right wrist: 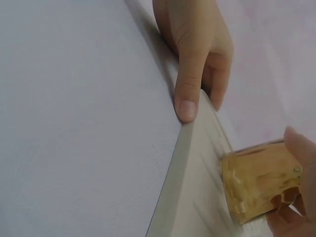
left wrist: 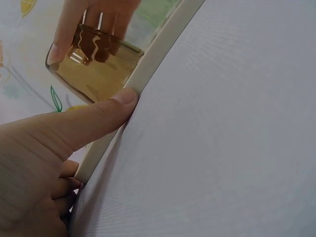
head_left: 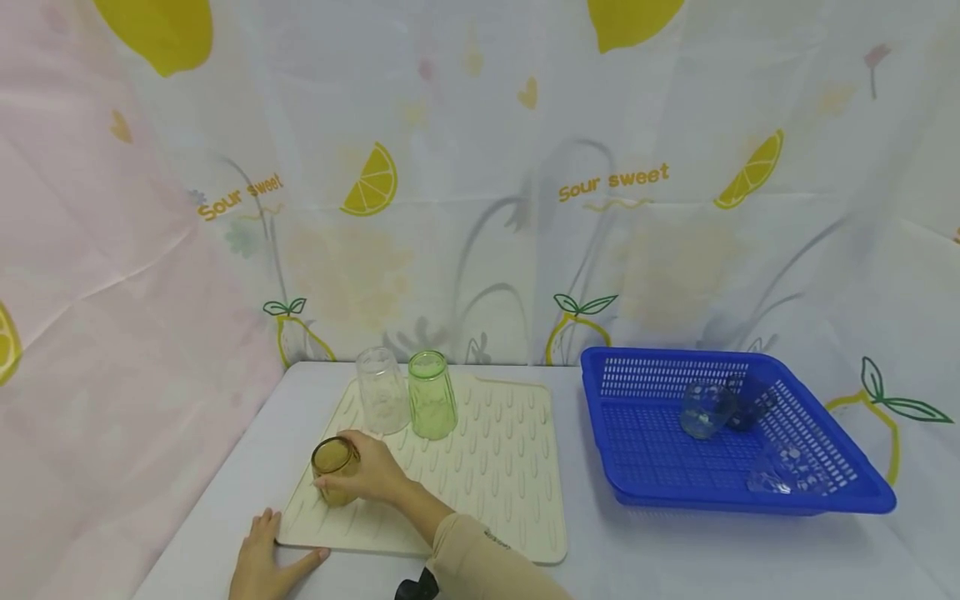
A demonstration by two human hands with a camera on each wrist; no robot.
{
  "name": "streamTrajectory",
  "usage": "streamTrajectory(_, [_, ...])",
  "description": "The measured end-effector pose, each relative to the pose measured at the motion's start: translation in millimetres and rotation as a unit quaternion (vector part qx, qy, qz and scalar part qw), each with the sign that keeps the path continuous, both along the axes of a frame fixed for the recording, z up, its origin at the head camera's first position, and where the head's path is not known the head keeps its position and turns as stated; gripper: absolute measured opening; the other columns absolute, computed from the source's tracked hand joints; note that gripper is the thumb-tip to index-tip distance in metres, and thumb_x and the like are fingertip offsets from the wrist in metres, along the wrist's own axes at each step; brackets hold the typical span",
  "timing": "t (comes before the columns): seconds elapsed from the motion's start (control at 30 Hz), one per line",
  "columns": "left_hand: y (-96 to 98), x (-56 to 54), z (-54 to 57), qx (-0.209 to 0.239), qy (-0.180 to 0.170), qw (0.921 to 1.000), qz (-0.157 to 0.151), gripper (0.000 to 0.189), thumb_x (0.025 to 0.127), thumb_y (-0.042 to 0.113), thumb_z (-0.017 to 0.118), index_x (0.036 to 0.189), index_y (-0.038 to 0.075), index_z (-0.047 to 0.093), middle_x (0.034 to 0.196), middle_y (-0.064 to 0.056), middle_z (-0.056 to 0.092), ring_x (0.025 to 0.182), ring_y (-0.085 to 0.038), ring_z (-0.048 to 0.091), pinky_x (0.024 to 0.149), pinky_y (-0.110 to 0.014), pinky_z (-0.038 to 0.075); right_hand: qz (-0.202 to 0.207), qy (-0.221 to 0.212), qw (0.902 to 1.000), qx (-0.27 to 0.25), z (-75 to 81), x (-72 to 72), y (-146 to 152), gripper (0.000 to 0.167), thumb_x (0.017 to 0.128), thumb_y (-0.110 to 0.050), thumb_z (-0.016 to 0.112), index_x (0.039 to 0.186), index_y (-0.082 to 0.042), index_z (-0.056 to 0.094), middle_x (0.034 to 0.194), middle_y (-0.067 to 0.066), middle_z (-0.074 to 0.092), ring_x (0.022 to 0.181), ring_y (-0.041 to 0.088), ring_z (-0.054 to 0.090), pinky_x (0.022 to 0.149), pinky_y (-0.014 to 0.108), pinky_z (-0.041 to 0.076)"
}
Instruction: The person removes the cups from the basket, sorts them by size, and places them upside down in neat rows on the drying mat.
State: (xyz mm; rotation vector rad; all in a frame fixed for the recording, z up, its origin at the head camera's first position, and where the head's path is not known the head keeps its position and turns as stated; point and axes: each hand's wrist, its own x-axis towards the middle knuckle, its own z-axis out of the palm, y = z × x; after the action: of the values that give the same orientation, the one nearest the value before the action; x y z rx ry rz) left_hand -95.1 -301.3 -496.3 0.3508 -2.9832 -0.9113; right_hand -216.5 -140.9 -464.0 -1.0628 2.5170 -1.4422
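Note:
My right hand [head_left: 375, 471] grips an amber drinking glass [head_left: 337, 493] near the left front of the cream ridged drying mat [head_left: 487, 500]. Fingers and thumb are around the upper part of the glass; its lower end looks to be on the mat in the right wrist view. My left hand [head_left: 264, 560] lies at the mat's front left corner, thumb [left wrist: 106, 111] against the front edge and the other fingers by the left side. Behind the amber glass, a clear glass [head_left: 384, 400] and a green glass [head_left: 432, 404] stand side by side on the mat.
A blue plastic basket [head_left: 611, 467] stands right of the mat. Inside it lie a clear glass [head_left: 703, 412], a dark glass [head_left: 746, 404] and another clear item [head_left: 787, 473]. A lemon-print curtain [head_left: 465, 275] hangs behind the white table [head_left: 645, 558].

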Motion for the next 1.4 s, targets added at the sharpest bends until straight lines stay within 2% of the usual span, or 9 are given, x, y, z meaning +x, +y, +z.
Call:
streamTrajectory(0.1, [0.2,-0.2,1.2,0.002,-0.009,1.0000,0.000,0.102,0.073,0.039,0.076,0.131,-0.027,0.023,0.139,-0.048,0.014,0.129,-0.062,0.010,0.105,-0.071,0.012,-0.003,0.016,0.9995,0.025,-0.7,0.4,0.4,0.068,0.077,-0.033,0.078,0.131,-0.003,0.050,0.118,0.004,0.063,0.104,0.004,0.058,0.085,0.011,0.045])
streamTrajectory(0.33, [-0.2,-1.3,2.9,0.009,-0.035,0.9993,0.004,0.103,0.075,0.041,0.075,0.133,-0.026,0.020,0.140,-0.047,0.010,0.131,-0.060,0.006,0.106,-0.070,0.009,-0.004,-0.041,0.9971,0.065,-4.7,0.3,3.3,0.070,0.074,-0.032,0.081,0.130,-0.006,0.050,0.112,-0.002,0.064,0.100,0.002,0.057,0.085,0.014,0.047])
streamTrajectory(0.47, [-0.2,-1.8,3.2,0.012,-0.041,0.9991,0.005,0.104,0.075,0.041,0.075,0.133,-0.026,0.020,0.141,-0.047,0.009,0.131,-0.060,0.005,0.106,-0.070,0.008,-0.004,-0.041,0.9966,0.071,-5.3,-0.8,3.2,0.068,0.073,-0.033,0.081,0.128,-0.005,0.052,0.110,-0.003,0.064,0.097,0.001,0.058,0.083,0.013,0.047])
streamTrajectory(0.67, [-0.2,-1.9,2.3,0.018,-0.038,0.9991,0.007,0.104,0.075,0.040,0.076,0.133,-0.025,0.019,0.141,-0.046,0.009,0.132,-0.059,0.004,0.108,-0.068,0.007,-0.015,-0.044,0.9965,0.070,-5.0,-0.9,1.0,0.064,0.075,-0.036,0.079,0.125,-0.005,0.053,0.105,-0.003,0.064,0.091,0.000,0.058,0.078,0.012,0.048])
streamTrajectory(1.0, [0.5,-2.6,1.6,0.019,-0.041,0.9990,0.006,0.104,0.075,0.041,0.075,0.134,-0.025,0.019,0.141,-0.046,0.009,0.132,-0.058,0.004,0.108,-0.067,0.006,-0.008,-0.036,0.9956,0.087,-5.6,2.4,-2.3,0.070,0.073,-0.038,0.081,0.128,-0.006,0.052,0.109,-0.004,0.063,0.096,0.001,0.057,0.082,0.013,0.047])
streamTrajectory(1.27, [0.6,-1.4,1.3,0.009,-0.027,0.9996,0.003,0.104,0.074,0.040,0.076,0.132,-0.026,0.021,0.140,-0.047,0.011,0.131,-0.060,0.007,0.108,-0.068,0.008,0.003,-0.032,0.9945,0.100,-3.8,1.3,0.3,0.067,0.071,-0.035,0.083,0.125,-0.007,0.053,0.109,-0.005,0.064,0.098,0.000,0.057,0.084,0.012,0.046])
streamTrajectory(1.4, [-0.5,-1.0,0.2,0.003,-0.015,0.9999,0.002,0.103,0.073,0.040,0.076,0.131,-0.026,0.023,0.139,-0.048,0.013,0.130,-0.060,0.008,0.107,-0.068,0.010,-0.007,-0.029,0.9930,0.114,-3.1,2.6,3.0,0.070,0.070,-0.038,0.083,0.124,-0.005,0.054,0.111,-0.001,0.065,0.101,0.004,0.059,0.083,0.013,0.048])
